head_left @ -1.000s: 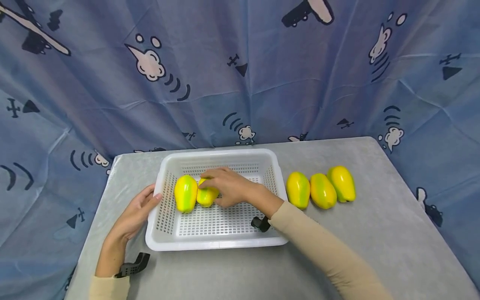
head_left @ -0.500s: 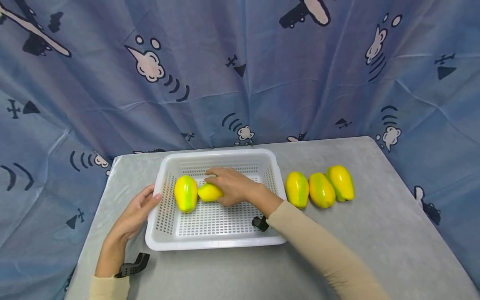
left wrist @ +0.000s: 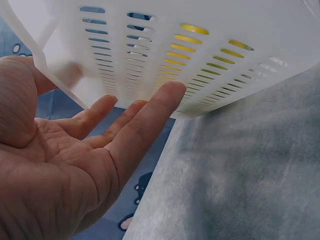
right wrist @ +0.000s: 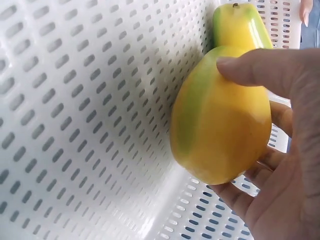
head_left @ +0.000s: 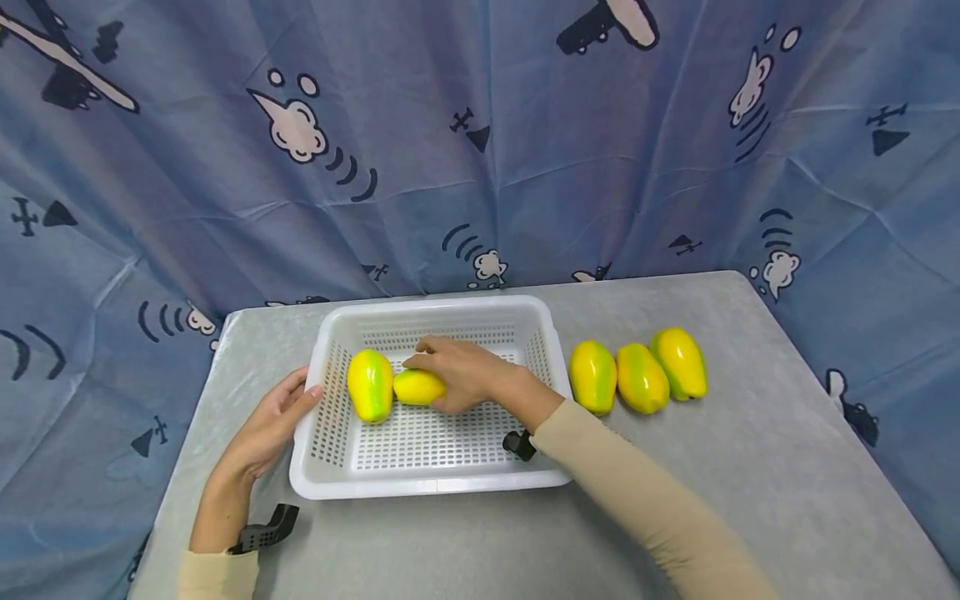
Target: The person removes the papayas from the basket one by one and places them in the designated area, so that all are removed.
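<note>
A white perforated plastic basket (head_left: 420, 483) stands on the table. My left hand (head_left: 266, 425) holds its left wall, the thumb over the rim and the fingers (left wrist: 142, 125) against the outside. Inside the basket, my right hand (head_left: 461, 375) grips a yellow papaya (head_left: 418, 387) with a green streak. In the right wrist view, the thumb lies along the top of this held papaya (right wrist: 220, 125) and the fingers curl beneath it. Another yellow-green papaya (head_left: 370, 386) lies just left of it, near the basket's left wall.
Three more papayas (head_left: 642, 378) lie close together on the grey table (head_left: 750, 467), to the right of the basket. A blue patterned curtain (head_left: 420, 167) hangs behind the table. Each wrist wears a black strap mount (head_left: 270, 529).
The papaya in my right hand has turned to lie more sideways, its narrower end pointing left. My right hand has shifted slightly rightward. My left hand and the basket have stayed put.
</note>
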Tool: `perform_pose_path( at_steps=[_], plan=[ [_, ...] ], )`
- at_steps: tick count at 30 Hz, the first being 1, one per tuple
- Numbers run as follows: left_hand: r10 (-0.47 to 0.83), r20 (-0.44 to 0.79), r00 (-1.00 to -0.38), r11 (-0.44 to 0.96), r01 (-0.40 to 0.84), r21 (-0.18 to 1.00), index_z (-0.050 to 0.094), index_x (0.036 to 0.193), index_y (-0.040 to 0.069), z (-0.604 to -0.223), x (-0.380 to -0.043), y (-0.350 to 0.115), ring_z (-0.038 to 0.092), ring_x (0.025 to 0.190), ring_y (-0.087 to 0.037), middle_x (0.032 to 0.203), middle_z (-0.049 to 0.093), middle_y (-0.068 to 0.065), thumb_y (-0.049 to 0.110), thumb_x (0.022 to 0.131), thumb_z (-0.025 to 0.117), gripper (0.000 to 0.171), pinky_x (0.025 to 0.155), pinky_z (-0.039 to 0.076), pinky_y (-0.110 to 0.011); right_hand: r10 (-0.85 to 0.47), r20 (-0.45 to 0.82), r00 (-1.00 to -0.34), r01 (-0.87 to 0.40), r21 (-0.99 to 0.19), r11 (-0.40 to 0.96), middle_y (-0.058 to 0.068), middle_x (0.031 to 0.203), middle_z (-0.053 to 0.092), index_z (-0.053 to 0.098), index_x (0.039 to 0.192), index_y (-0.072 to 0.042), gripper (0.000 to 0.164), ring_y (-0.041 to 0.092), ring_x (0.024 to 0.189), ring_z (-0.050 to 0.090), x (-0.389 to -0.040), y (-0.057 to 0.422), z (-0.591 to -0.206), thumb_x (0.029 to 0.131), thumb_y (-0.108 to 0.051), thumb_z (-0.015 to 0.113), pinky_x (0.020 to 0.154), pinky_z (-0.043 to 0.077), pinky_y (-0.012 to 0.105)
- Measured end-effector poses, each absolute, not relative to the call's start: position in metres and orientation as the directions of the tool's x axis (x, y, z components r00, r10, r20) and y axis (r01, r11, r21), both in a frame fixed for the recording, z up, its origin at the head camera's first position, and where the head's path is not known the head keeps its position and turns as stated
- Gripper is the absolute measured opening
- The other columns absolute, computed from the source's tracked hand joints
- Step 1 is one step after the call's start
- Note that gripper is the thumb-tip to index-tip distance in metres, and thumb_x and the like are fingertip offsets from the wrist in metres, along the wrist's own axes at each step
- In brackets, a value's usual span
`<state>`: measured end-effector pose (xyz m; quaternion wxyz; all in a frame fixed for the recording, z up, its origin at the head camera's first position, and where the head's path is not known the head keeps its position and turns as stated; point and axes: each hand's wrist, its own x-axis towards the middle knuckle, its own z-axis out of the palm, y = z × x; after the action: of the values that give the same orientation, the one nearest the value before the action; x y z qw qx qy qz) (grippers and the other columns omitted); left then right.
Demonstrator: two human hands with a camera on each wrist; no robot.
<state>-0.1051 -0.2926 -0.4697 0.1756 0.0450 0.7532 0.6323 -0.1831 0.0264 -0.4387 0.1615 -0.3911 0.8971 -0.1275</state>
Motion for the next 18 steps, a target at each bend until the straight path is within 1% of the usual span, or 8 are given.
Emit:
perform_pose_path(
  at_steps=[3,5,10,13,18],
  plan=[
    [0.293,-0.205,-0.934,0.194,-0.152,0.969,0.02,0.165,0.0,-0.47,-0.105,-0.293,0.075,0.107,-0.015,0.151,0.044,-0.039,0.029,0.115,0.046,0.063,0.084,0.067,-0.041,-0.741,-0.192,-0.643,-0.659,-0.353,0.664,0.005,0.151,0.054,0.057,0.153,-0.024,0.069,0.022,0.129,0.059,-0.182,0.026,-0.437,0.087,-0.026,0.08,0.116,0.051,0.042],
    [0.294,-0.202,-0.934,0.194,-0.149,0.97,0.02,0.165,0.0,-0.47,-0.105,-0.293,0.075,0.107,-0.015,0.151,0.044,-0.039,0.029,0.115,0.046,0.063,0.085,0.067,-0.041,-0.742,-0.191,-0.643,-0.665,-0.34,0.665,0.004,0.146,0.056,0.058,0.152,-0.024,0.068,0.02,0.123,0.059,-0.181,0.026,-0.436,0.087,-0.026,0.08,0.111,0.053,0.039],
    [0.297,-0.201,-0.933,0.19,-0.149,0.97,0.019,0.165,0.0,-0.471,-0.105,-0.294,0.075,0.108,-0.015,0.152,0.044,-0.04,0.029,0.115,0.046,0.064,0.085,0.067,-0.04,-0.743,-0.189,-0.643,-0.699,-0.253,0.669,0.0,0.132,0.059,0.059,0.152,-0.025,0.068,0.016,0.111,0.055,-0.179,0.025,-0.434,0.087,-0.03,0.079,0.099,0.054,0.033],
    [0.299,-0.201,-0.933,0.186,-0.149,0.971,0.019,0.166,0.0,-0.471,-0.105,-0.293,0.075,0.109,-0.014,0.153,0.043,-0.039,0.029,0.115,0.046,0.064,0.086,0.066,-0.04,-0.738,-0.193,-0.646,-0.709,-0.204,0.674,0.0,0.132,0.06,0.058,0.152,-0.026,0.068,0.016,0.11,0.055,-0.177,0.023,-0.431,0.088,-0.03,0.079,0.099,0.053,0.034],
    [0.303,-0.2,-0.932,0.178,-0.151,0.972,0.019,0.165,0.0,-0.47,-0.105,-0.293,0.075,0.109,-0.016,0.153,0.043,-0.039,0.029,0.115,0.046,0.064,0.086,0.066,-0.04,-0.736,-0.213,-0.643,-0.717,-0.17,0.676,0.004,0.135,0.061,0.056,0.154,-0.027,0.063,0.02,0.113,0.058,-0.17,0.02,-0.425,0.094,-0.026,0.074,0.101,0.056,0.038]
  ],
)
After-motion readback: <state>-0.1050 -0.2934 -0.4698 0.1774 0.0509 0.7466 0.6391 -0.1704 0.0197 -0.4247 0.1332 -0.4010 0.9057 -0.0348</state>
